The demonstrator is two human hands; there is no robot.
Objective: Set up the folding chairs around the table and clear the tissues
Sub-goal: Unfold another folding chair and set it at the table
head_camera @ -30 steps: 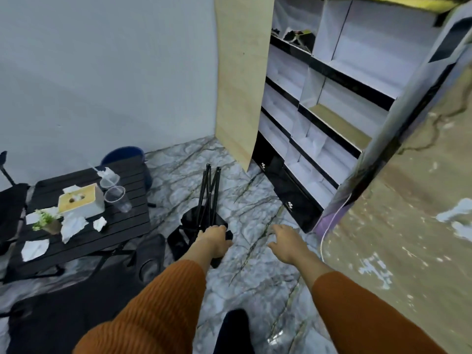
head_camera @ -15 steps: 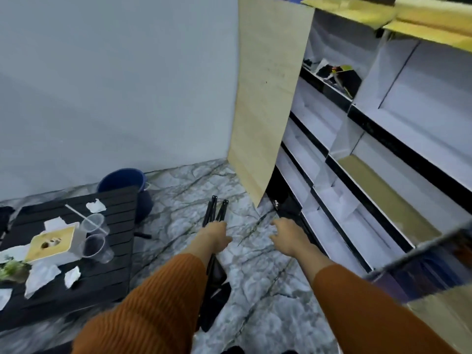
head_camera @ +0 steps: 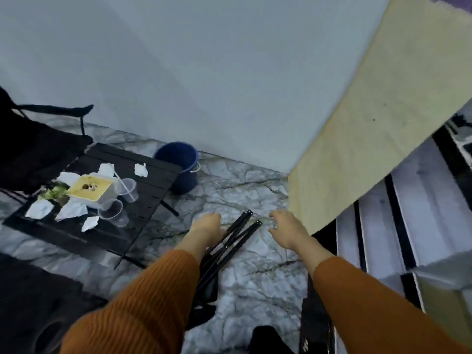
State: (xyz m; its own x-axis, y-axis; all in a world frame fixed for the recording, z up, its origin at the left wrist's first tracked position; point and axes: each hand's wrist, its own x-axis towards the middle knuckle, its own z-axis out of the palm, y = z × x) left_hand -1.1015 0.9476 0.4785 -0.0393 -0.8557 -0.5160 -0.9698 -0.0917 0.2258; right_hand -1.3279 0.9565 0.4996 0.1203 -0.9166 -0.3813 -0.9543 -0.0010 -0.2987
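My left hand [head_camera: 208,227] grips a folded black chair [head_camera: 231,238], whose bundled legs stick out up and to the right over the marble floor. My right hand [head_camera: 284,229] hovers to the right of the legs, fingers spread, holding nothing. To the left stands a low black slatted table [head_camera: 150,190]. Several crumpled white tissues [head_camera: 141,170] lie on the table around a yellow-topped tissue box [head_camera: 90,188], along with clear plastic cups [head_camera: 127,190] and a small green plant [head_camera: 54,193].
A blue bucket [head_camera: 178,164] stands on the floor behind the table by the grey wall. An unfolded black chair [head_camera: 30,146] sits at the table's far left; another black chair [head_camera: 33,302] lies at bottom left. White shelving [head_camera: 408,226] and a pale wooden panel [head_camera: 370,139] fill the right.
The view has swung left and tilted, bringing the table back toward the middle. The folded chair in my left hand now leans to the right; my right hand stays open beside it.
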